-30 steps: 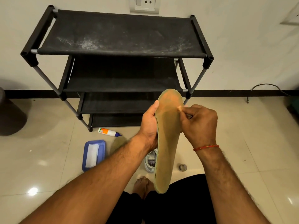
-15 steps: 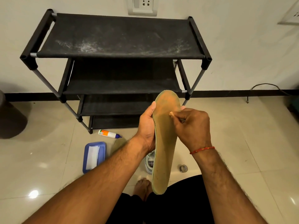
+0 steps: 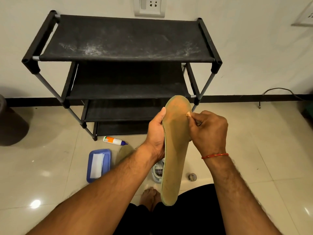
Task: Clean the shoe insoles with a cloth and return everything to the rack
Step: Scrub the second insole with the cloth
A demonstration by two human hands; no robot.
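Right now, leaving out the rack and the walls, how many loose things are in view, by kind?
Insoles: 2, one held, one on the floor
Shoes: 1
Bottles: 1
Blue trays: 1
White cloths in the tray: 1
Small round caps: 1
Total: 7
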